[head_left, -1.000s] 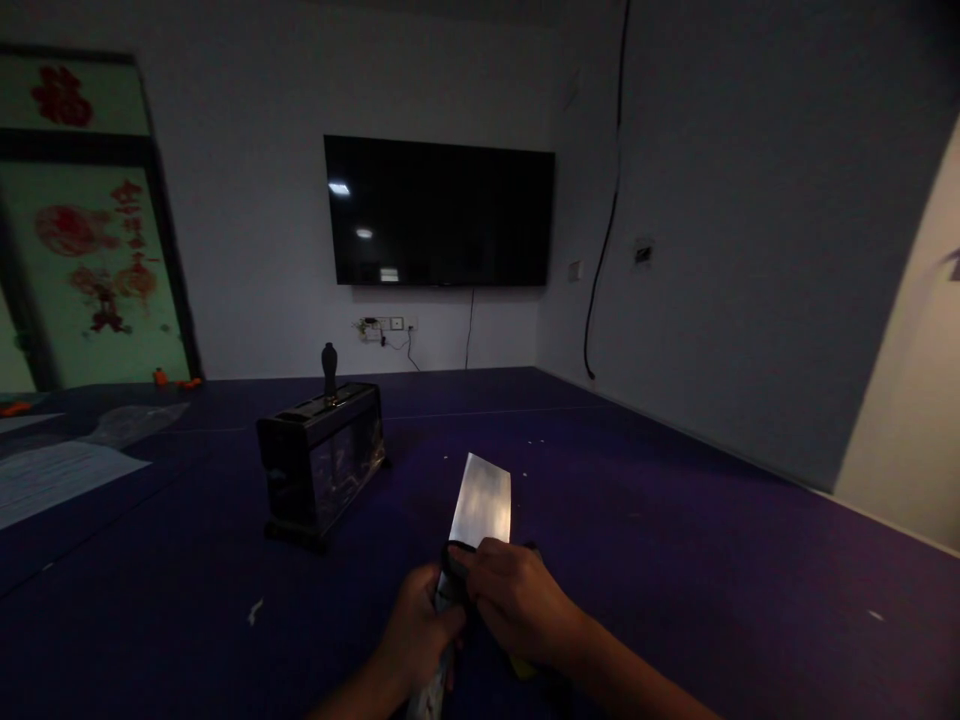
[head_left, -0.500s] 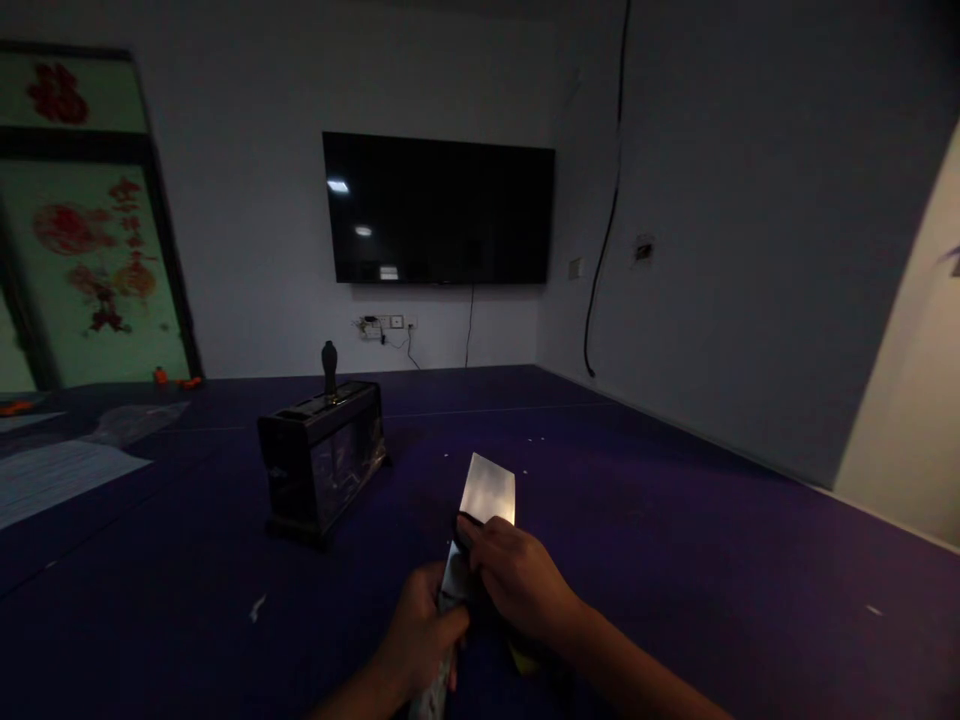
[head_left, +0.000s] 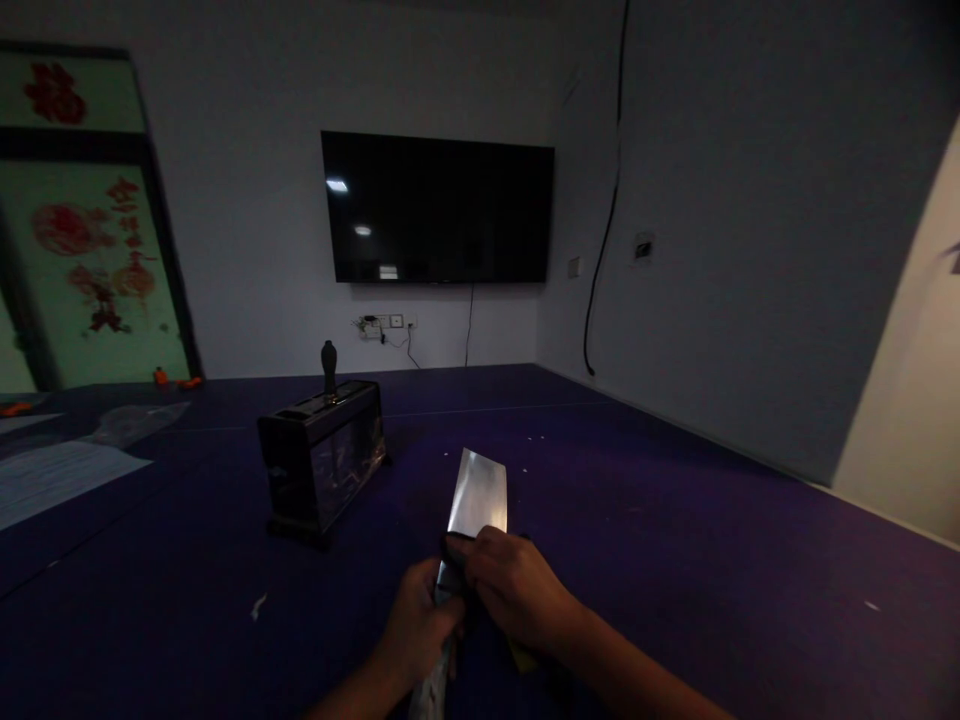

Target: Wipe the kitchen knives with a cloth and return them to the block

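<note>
A cleaver [head_left: 480, 490] with a broad shiny blade points away from me, low in the middle of the head view. My left hand [head_left: 420, 625] is closed around its lower part, near the pale, patterned handle [head_left: 429, 698]. Pressed against the blade is a small dark object [head_left: 457, 545], which the closed fingers of my right hand [head_left: 517, 580] hold across the metal. Its kind is too dark to make out. Under my right wrist a bit of something yellow [head_left: 523, 657] shows, mostly hidden.
A black knife block [head_left: 322, 460] with one black-handled tool in it stands left of the cleaver on the purple surface [head_left: 675, 580]. Farther left lie a paper sheet [head_left: 60, 480] and clear plastic [head_left: 139, 422]. White scraps [head_left: 258, 606] are scattered about. A television [head_left: 442, 210] hangs behind.
My right hand has slid down the blade with the dark object, toward my left hand, so more of the blade shows. The blade has shifted slightly left. The knife block has not moved.
</note>
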Motion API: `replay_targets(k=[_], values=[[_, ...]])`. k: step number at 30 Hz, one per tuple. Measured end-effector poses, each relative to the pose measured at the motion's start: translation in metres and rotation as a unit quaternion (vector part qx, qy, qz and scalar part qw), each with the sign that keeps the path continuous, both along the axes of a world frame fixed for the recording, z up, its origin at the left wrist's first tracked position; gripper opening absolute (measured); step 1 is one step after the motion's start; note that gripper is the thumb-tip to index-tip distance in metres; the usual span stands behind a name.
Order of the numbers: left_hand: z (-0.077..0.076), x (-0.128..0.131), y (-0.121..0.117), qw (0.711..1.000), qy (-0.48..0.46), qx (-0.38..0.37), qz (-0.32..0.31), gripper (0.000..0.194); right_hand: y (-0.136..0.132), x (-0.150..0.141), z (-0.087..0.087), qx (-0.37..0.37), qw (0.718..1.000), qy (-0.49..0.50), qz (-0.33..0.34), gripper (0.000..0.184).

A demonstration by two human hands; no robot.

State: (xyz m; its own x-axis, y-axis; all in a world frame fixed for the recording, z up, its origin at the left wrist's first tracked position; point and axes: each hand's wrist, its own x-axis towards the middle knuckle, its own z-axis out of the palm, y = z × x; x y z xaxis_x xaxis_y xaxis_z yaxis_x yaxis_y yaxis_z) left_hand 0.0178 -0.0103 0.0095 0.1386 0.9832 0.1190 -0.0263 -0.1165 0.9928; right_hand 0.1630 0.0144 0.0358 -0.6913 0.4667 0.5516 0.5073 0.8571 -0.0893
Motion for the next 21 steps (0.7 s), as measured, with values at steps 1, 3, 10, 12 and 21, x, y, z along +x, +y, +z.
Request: replay_targets(k=[1, 3, 10, 12, 21], values=[[-0.002, 0.000, 0.000, 1.000, 0.009, -0.013, -0.013, 0.009, 0.003, 0.001, 0.000, -0.008, 1.000, 0.012, -0.028, 0.022], [-0.005, 0.000, -0.001, 0.998, 0.024, -0.043, -0.038, 0.014, 0.009, 0.005, 0.000, -0.020, 0.996, 0.033, -0.081, 0.024], [-0.005, 0.002, -0.003, 0.997, 0.020, -0.061, -0.042, 0.013, 0.008, 0.008, 0.000, -0.048, 0.997, 0.034, -0.045, 0.025], [-0.003, 0.003, -0.002, 0.999, 0.008, -0.034, -0.013, 0.007, 0.003, 0.005, -0.002, -0.032, 0.999, 0.019, 0.000, 0.023], [-0.001, -0.001, 0.000, 0.999, -0.039, -0.013, 0.015, 0.018, -0.001, 0.000, -0.005, 0.023, 0.996, 0.005, 0.090, 0.017]])
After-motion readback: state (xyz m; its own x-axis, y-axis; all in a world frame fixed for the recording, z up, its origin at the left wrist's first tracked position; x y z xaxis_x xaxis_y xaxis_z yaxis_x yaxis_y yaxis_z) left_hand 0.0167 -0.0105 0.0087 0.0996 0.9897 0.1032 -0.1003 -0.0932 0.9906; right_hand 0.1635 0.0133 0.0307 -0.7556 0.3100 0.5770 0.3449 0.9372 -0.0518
